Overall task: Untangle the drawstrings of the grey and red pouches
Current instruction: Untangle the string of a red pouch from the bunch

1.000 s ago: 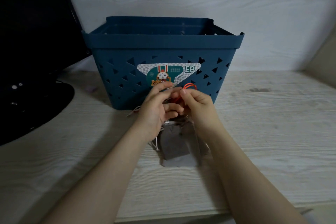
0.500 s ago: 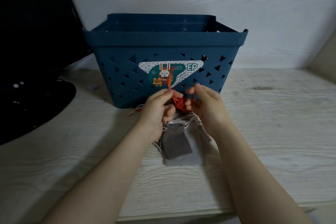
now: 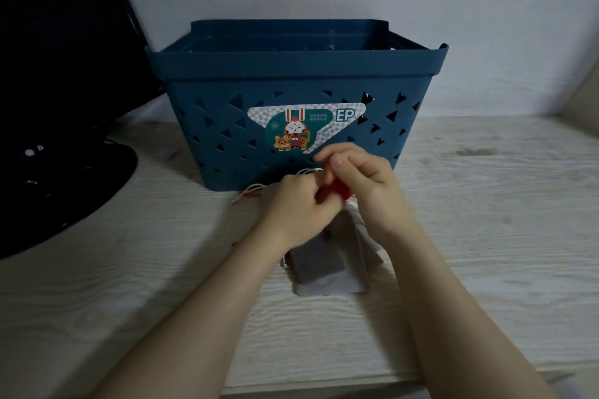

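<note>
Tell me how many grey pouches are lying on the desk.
2: a darker grey pouch under the left wrist, overlapping a lighter grey pouch beneath the right wrist. The hands may hide more.

Basket [image 3: 227,126]: matt blue plastic, pierced, bearing a smooth printed sticker [image 3: 304,129]. Table [image 3: 486,236]: pale wood grain, matt. Grey pouches [image 3: 319,262]: soft matt cloth. Red pouch [image 3: 340,189]: cloth-like, blurred. Drawstrings [image 3: 249,191]: thin pale cord
</note>
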Available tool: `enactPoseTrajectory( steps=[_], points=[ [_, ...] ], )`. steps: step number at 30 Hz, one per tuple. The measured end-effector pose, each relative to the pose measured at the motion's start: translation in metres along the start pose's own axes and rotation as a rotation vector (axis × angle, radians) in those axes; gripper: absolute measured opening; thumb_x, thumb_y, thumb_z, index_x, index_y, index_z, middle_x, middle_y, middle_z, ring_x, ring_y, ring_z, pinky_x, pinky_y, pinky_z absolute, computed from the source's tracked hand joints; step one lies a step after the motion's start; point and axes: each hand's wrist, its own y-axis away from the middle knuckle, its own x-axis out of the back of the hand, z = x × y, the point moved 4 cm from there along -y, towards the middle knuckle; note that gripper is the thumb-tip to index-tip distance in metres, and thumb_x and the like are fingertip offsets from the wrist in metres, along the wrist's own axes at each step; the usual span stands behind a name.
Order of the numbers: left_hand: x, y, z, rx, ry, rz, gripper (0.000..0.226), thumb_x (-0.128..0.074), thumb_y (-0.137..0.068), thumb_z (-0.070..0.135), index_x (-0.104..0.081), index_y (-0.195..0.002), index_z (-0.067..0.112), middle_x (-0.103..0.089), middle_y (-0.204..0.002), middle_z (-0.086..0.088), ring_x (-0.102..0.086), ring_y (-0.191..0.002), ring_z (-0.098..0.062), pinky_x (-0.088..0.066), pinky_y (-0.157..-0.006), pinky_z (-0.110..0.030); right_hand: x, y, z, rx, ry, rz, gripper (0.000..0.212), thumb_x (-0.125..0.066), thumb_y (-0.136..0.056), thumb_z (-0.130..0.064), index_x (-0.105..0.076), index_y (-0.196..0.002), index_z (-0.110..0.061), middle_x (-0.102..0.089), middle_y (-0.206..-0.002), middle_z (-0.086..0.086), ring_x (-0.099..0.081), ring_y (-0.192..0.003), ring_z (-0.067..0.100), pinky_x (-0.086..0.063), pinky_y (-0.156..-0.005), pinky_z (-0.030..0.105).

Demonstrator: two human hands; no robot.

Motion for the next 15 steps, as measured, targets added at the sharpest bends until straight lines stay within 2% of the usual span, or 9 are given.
enactPoseTrajectory(
  steps=[3,5,6,7,9,12,15],
  points=[
    [0.0,-0.002,-0.005,0.033,-0.048,0.026,0.048,-0.035,-0.076,0.052,-0.062,-0.071,0.013,-0.065,-0.071,-0.018,-0.062,-0.075,-0.038,-0.049,-0.066,-0.042,-0.01,0.001,-0.001,-0.033,0.002,-0.141,0.028,-0.044,-0.089,-0.018,-0.058,-0.066,-0.011,-0.062,-0.087,0.006,-0.057,-0.083,0.006,-0.043,-0.075,0.019],
    [0.001,-0.004,-0.009,0.109,0.025,0.034,0.044,-0.038,-0.083,0.046,-0.051,-0.055,0.015,-0.056,-0.061,-0.019,-0.058,-0.071,-0.041,-0.046,-0.061,-0.038,-0.007,0.0,-0.002,-0.045,-0.022,-0.095,0.03,-0.038,-0.092,-0.021,-0.057,-0.073,-0.009,-0.06,-0.087,0.01,-0.057,-0.08,0.008,-0.044,-0.073,0.019],
    [0.002,-0.004,-0.009,0.146,0.079,0.028,0.046,-0.041,-0.088,0.043,-0.045,-0.05,0.018,-0.049,-0.052,-0.013,-0.057,-0.065,-0.038,-0.04,-0.056,-0.032,-0.002,0.0,-0.001,-0.054,-0.019,-0.041,0.029,-0.036,-0.092,-0.023,-0.056,-0.076,-0.009,-0.059,-0.084,0.011,-0.057,-0.077,0.011,-0.045,-0.072,0.022],
    [0.002,-0.003,-0.009,0.18,0.147,0.02,0.049,-0.043,-0.093,0.039,-0.043,-0.048,0.019,-0.041,-0.045,-0.01,-0.053,-0.052,-0.028,-0.035,-0.051,-0.027,0.002,-0.001,0.002,-0.066,0.013,0.014,0.027,-0.037,-0.092,-0.024,-0.055,-0.078,-0.01,-0.059,-0.081,0.01,-0.055,-0.074,0.013,-0.045,-0.071,0.027],
    [0.002,-0.003,-0.009,0.212,0.353,0.014,0.045,-0.044,-0.096,0.031,-0.051,-0.054,0.016,-0.035,-0.038,0.004,-0.037,-0.036,-0.009,-0.026,-0.046,-0.023,0.01,-0.002,0.009,-0.097,0.134,0.085,0.016,-0.046,-0.092,-0.02,-0.058,-0.082,-0.016,-0.06,-0.078,0.001,-0.055,-0.074,0.014,-0.046,-0.073,0.034],
    [0.004,-0.003,-0.007,0.233,0.495,0.022,0.041,-0.043,-0.098,0.024,-0.062,-0.07,0.001,-0.043,-0.043,0.009,-0.034,-0.038,-0.005,-0.028,-0.042,-0.018,0.013,0.0,0.014,-0.108,0.244,0.091,0.016,-0.057,-0.089,-0.007,-0.061,-0.082,-0.02,-0.063,-0.077,-0.004,-0.06,-0.077,0.016,-0.05,-0.077,0.041],
    [0.006,-0.001,-0.004,0.285,0.609,0.021,0.038,-0.043,-0.098,0.022,-0.063,-0.071,0.004,-0.045,-0.045,0.004,-0.029,-0.036,-0.004,-0.023,-0.039,-0.015,0.013,0.001,0.008,-0.077,0.213,0.142,0.021,-0.058,-0.088,-0.005,-0.061,-0.078,-0.022,-0.064,-0.076,-0.004,-0.063,-0.075,0.012,-0.052,-0.076,0.035]
  ],
)
